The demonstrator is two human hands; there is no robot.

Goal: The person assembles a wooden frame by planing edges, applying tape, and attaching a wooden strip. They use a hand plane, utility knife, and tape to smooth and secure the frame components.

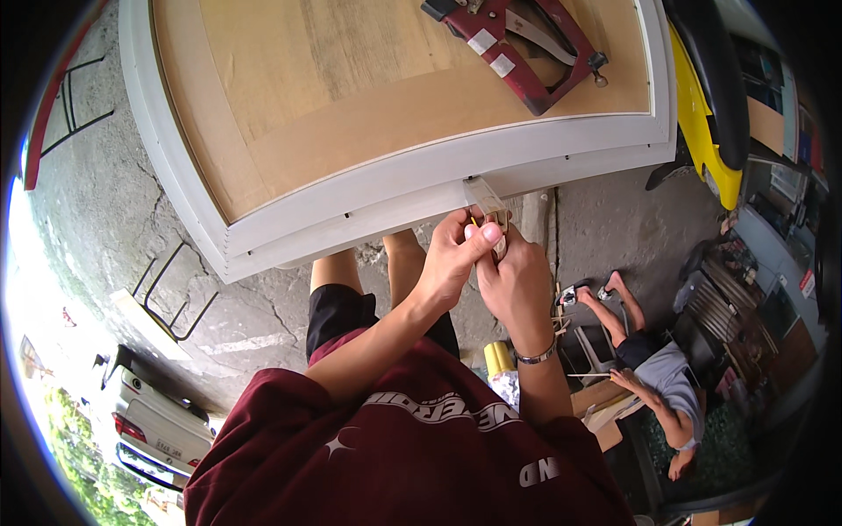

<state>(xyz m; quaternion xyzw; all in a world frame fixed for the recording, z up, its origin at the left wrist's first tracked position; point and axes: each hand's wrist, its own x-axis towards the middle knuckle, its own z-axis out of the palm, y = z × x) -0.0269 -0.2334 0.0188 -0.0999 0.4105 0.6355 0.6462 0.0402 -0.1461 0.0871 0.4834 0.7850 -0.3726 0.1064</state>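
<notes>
My left hand (pixel 451 259) and my right hand (pixel 516 273) meet just below the near edge of a white-framed panel (pixel 298 188). Fingers of both are closed round a small, narrow, pale-and-brown piece (pixel 488 200), whose kind I cannot make out. A thin yellow bit shows by my left fingertips. My fingers cover the lower part of the piece, and its upper end reaches the frame's edge. On the panel's tan face lies a red hand tool (pixel 535 61) with a metal lever, which looks like a staple gun; neither hand touches it.
A yellow-and-black object (pixel 702 114) stands beyond the panel's right side. At lower right, another person (pixel 662 377) sits among wood and stacked materials, holding a thin stick. Black metal frames (pixel 175 298) lie on the concrete at left, and a white car (pixel 158 421) is parked farther off.
</notes>
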